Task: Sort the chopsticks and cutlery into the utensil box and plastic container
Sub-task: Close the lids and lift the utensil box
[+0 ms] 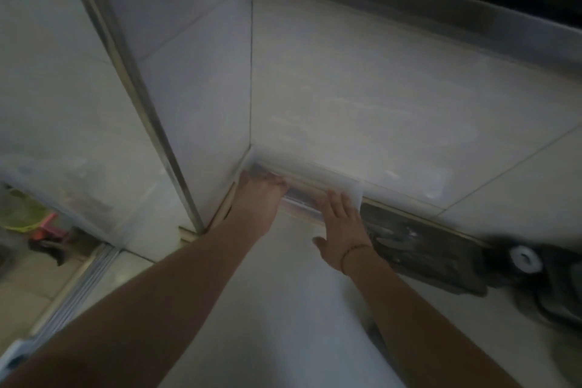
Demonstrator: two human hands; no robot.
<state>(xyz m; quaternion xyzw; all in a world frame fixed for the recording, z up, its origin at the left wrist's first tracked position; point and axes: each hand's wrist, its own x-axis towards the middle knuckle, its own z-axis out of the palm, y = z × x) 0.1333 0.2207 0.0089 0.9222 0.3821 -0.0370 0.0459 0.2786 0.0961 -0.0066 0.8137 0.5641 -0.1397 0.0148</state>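
Note:
A translucent plastic container [318,181] lies in the corner where two tiled walls meet, its long side along the right wall. My left hand [259,201] reaches its left end, with the fingers curled over the rim. My right hand [341,228] lies flat against the near side of the container, fingers straight and thumb spread. The picture is dim and blurred, so I cannot make out any chopsticks or cutlery, nor what is inside the container.
A dark flat slab [425,249] lies right of my right hand, with a white round cap [524,257] and dark cables beyond it. At the far left are a green basket [22,213] and pink items [50,228]. A metal strip [141,104] runs down the left wall.

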